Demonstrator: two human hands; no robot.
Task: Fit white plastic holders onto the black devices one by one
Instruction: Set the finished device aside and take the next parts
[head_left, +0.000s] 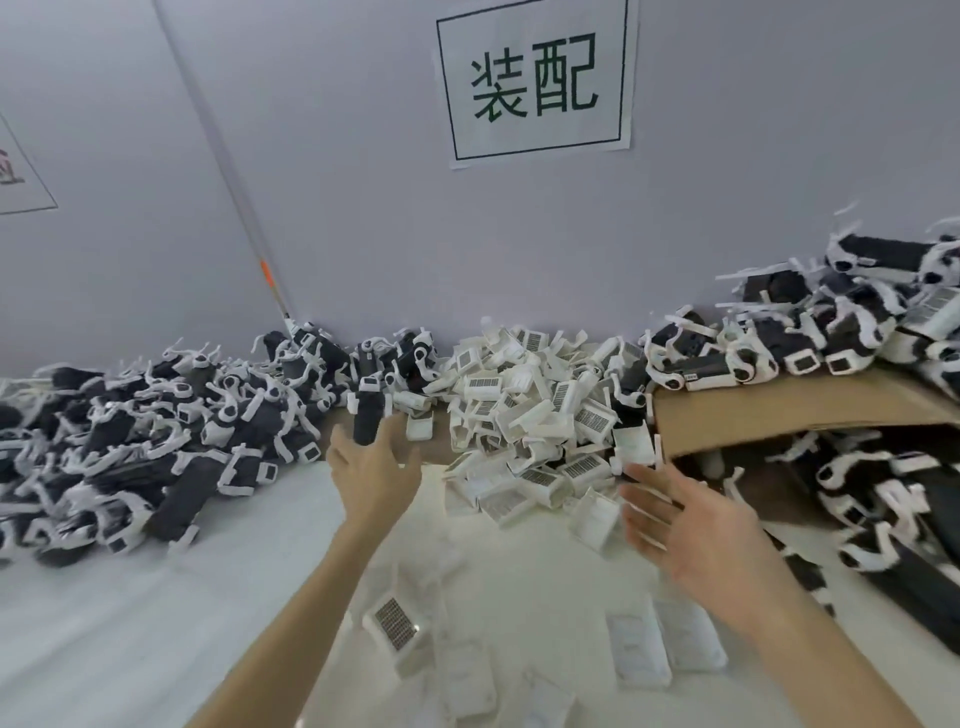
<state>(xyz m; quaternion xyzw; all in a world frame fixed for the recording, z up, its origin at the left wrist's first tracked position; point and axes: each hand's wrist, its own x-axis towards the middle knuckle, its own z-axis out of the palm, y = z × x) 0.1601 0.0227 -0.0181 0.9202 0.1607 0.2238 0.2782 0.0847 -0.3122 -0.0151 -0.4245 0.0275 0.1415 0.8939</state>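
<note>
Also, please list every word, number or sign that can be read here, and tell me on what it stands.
"装配": two large dark green characters inside a black frame, on the white paper sign on the wall.
Paper at the left edge: cut off, nothing readable.
Dark grid patches on the white holders: no readable text.
Black devices: no readable text.

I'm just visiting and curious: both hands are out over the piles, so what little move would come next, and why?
Probably the right hand, open and holding nothing, dips into the pile of white holders just ahead of its fingers and takes one. The left hand seems to be letting go of a black device beside the fitted pile, so a new piece is due.
</note>
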